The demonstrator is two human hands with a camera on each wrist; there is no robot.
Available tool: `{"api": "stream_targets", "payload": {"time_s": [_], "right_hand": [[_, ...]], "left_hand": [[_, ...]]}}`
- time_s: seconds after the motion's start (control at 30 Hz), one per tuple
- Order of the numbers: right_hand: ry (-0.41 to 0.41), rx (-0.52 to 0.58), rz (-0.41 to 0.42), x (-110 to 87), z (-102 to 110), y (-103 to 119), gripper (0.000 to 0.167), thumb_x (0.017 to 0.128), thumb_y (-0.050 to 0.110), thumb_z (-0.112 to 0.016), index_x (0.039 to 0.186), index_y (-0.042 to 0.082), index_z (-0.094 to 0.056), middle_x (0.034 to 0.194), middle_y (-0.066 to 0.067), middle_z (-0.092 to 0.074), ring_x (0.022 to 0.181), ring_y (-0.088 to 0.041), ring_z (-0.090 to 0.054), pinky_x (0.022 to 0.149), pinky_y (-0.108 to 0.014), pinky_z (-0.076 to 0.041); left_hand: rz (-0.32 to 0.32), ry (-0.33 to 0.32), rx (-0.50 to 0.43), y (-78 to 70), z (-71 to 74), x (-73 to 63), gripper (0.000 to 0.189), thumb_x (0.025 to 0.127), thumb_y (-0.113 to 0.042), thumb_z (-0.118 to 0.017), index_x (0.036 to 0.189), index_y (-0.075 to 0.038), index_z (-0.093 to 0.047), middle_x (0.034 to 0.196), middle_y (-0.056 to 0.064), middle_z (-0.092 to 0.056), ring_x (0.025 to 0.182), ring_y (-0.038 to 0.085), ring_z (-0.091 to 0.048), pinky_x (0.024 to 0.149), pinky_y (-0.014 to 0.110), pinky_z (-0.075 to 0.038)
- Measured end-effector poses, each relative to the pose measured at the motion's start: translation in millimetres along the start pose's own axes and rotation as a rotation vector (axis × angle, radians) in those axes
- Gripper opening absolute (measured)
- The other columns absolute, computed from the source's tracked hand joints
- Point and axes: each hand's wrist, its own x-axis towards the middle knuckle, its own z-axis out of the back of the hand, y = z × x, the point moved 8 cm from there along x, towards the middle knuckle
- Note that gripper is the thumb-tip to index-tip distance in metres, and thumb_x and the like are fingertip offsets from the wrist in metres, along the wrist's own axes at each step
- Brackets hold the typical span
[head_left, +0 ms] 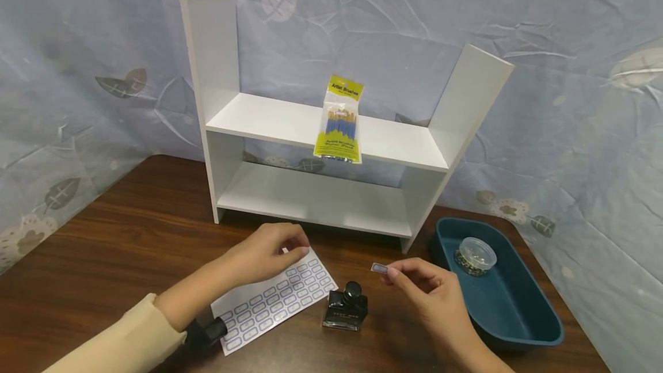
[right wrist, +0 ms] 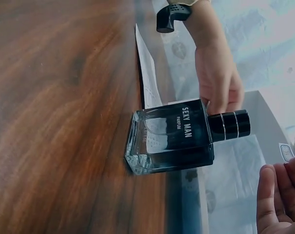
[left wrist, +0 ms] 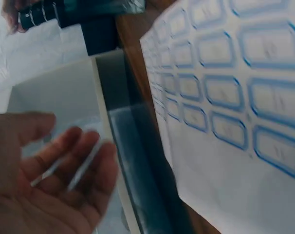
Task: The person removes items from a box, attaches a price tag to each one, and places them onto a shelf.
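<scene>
Pinching right hand point(head_left: 430, 292): thumb and finger grip one sticker point(head_left: 378, 268).
Left hand point(head_left: 269, 253): loosely bent, holds nothing.
Sticker: looks light, bendy; probably sticky, so hold its edge.

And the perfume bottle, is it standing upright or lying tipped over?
Upright: in the head view, the perfume bottle stands on its base on the table, cap on top.

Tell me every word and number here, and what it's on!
"SEXY MAN": dark rectangular glass bottle.
"PARFUM": same bottle; its smallest line is blurred.
"Artist Brushes", twice: yellow-and-clear plastic packet.
"Value Pack", probably: same packet; other print too small.
Blue-bordered labels on the white paper sheet, and the loose label in the right hand: too blurred.
</scene>
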Motion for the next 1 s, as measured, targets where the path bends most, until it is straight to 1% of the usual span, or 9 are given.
{"api": "stream_targets", "payload": {"time_s": [0.07,0.17,0.33,0.4,0.47,0.57,0.7,0.8,1.0], "right_hand": [[0.005,0.004,0.003,-2.6,0.2,-0.5,0.02,0.098,0.013,-0.073,0.105,-0.005,-0.074,0.095,-0.002,-0.08,0.09,-0.019,-0.078,0.085,-0.027,-0.064],[0.007,0.016,0.0,-7.3,0.8,-2.4,0.019,0.098,0.013,-0.073,0.107,-0.004,-0.074,0.097,-0.002,-0.08,0.091,-0.018,-0.077,0.084,-0.027,-0.064],[0.037,-0.001,0.027,-15.2,-0.3,-7.6,0.015,0.098,0.009,-0.072,0.106,-0.004,-0.074,0.094,-0.002,-0.079,0.087,-0.014,-0.077,0.082,-0.029,-0.065],[0.057,-0.007,0.04,-18.0,-1.7,-10.5,0.014,0.099,0.007,-0.07,0.105,-0.005,-0.074,0.093,-0.003,-0.08,0.085,-0.014,-0.077,0.081,-0.029,-0.065],[0.069,-0.015,0.042,-20.6,-3.3,-14.1,0.013,0.098,0.006,-0.07,0.104,-0.005,-0.074,0.093,-0.001,-0.08,0.084,-0.013,-0.077,0.08,-0.029,-0.065],[0.076,-0.037,0.034,-24.1,-6.3,-19.4,0.012,0.098,0.007,-0.071,0.103,-0.004,-0.074,0.091,0.001,-0.079,0.081,-0.013,-0.077,0.077,-0.03,-0.066],[0.095,-0.05,0.015,-28.0,-12.2,-25.9,0.013,0.097,0.01,-0.072,0.102,-0.002,-0.075,0.092,-0.004,-0.078,0.08,-0.013,-0.075,0.075,-0.031,-0.066],[0.131,-0.041,-0.004,-30.2,-17.3,-31.1,0.015,0.097,0.011,-0.073,0.104,-0.002,-0.074,0.095,-0.01,-0.077,0.081,-0.014,-0.074,0.075,-0.032,-0.066],[0.215,-0.017,-0.08,-32.4,-27.0,-42.6,0.021,0.096,0.016,-0.075,0.105,-0.004,-0.074,0.099,-0.016,-0.077,0.083,-0.014,-0.075,0.077,-0.031,-0.066]], "left_hand": [[-0.056,0.027,-0.049,-8.6,-3.9,-0.3,0.013,0.103,-0.021,-0.066,0.106,-0.012,-0.074,0.097,-0.002,-0.075,0.09,0.006,-0.066,0.077,0.022,-0.057],[-0.117,0.1,-0.121,-20.1,-12.6,-2.0,0.018,0.104,-0.024,-0.065,0.113,-0.011,-0.074,0.104,0.0,-0.077,0.096,0.007,-0.069,0.081,0.022,-0.059],[-0.14,0.263,-0.207,-32.8,-30.0,-7.3,0.028,0.104,-0.026,-0.065,0.124,-0.007,-0.071,0.116,0.009,-0.076,0.105,0.011,-0.071,0.089,0.024,-0.061],[-0.141,0.31,-0.231,-36.0,-35.7,-9.1,0.032,0.104,-0.026,-0.066,0.127,-0.005,-0.069,0.119,0.011,-0.075,0.108,0.013,-0.071,0.091,0.024,-0.061],[-0.153,0.338,-0.247,-38.9,-40.2,-10.1,0.033,0.103,-0.025,-0.067,0.128,-0.003,-0.068,0.12,0.01,-0.075,0.108,0.013,-0.071,0.092,0.024,-0.061],[-0.168,0.363,-0.274,-42.0,-45.7,-10.7,0.034,0.102,-0.024,-0.069,0.128,-0.003,-0.068,0.121,0.009,-0.075,0.107,0.011,-0.072,0.093,0.024,-0.061],[-0.186,0.368,-0.28,-44.2,-50.2,-11.1,0.031,0.1,-0.02,-0.07,0.126,-0.003,-0.069,0.12,0.009,-0.076,0.105,0.007,-0.072,0.093,0.024,-0.061],[-0.188,0.366,-0.273,-44.9,-52.2,-11.4,0.029,0.1,-0.019,-0.071,0.124,-0.004,-0.07,0.118,0.009,-0.077,0.103,0.005,-0.071,0.092,0.025,-0.061],[-0.176,0.363,-0.253,-46.2,-54.2,-11.7,0.027,0.099,-0.017,-0.071,0.123,-0.004,-0.071,0.116,0.008,-0.077,0.099,0.001,-0.069,0.091,0.023,-0.061]]}}
